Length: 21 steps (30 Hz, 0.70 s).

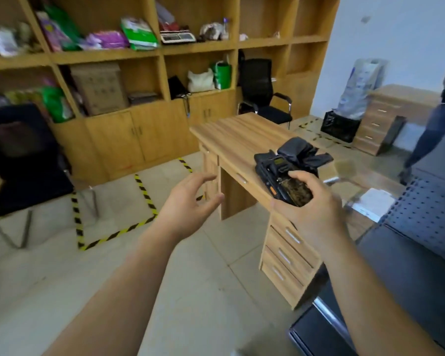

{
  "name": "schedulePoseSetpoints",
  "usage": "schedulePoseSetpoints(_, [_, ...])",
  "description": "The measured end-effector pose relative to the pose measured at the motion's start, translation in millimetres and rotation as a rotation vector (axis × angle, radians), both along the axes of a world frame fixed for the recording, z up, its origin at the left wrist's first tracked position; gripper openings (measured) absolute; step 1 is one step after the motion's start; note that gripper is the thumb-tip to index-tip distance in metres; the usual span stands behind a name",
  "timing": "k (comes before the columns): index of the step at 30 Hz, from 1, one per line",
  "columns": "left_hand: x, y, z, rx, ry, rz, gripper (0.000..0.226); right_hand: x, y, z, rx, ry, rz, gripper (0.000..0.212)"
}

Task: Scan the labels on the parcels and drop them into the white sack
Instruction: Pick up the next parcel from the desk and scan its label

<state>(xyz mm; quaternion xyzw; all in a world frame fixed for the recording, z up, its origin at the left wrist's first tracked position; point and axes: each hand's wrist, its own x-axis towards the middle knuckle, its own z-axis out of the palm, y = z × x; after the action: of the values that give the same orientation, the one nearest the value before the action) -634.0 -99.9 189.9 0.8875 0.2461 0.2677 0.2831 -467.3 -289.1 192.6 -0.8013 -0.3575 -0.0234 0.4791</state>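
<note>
Head view: handheld scanner (284,182) is gripped by the right hand (310,201), long axis pointing away toward the desk (231,134). Left hand (190,199) is held spread, empty, out to the left. No parcel or white sack can be made out.

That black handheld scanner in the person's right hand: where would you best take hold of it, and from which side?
Best gripped at its lower body, from below and the near end, as the right hand does now: fingers curled round the black handheld scanner, thumb on top. That probably leaves the far end free to point at labels. The left hand hovers open, holding nothing.
</note>
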Motion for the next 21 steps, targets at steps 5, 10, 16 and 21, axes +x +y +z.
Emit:
schedulePoseSetpoints(5, [21, 84, 15, 0.020, 0.015, 0.127, 0.044, 42, 117, 1, 0.017, -0.014, 0.162, 0.060])
schedulePoseSetpoints(10, [58, 153, 28, 0.048, 0.034, 0.216, 0.044, 84, 208, 9, 0.042, -0.034, 0.277, 0.060])
schedulePoseSetpoints(16, [108, 213, 22, 0.014, 0.029, 0.216, 0.043, 134, 270, 2, 0.025, 0.030, 0.264, 0.059])
schedulePoseSetpoints(21, [181, 273, 11, -0.013, 0.032, 0.102, 0.044, 189, 301, -11, 0.023, 0.047, 0.129, 0.059])
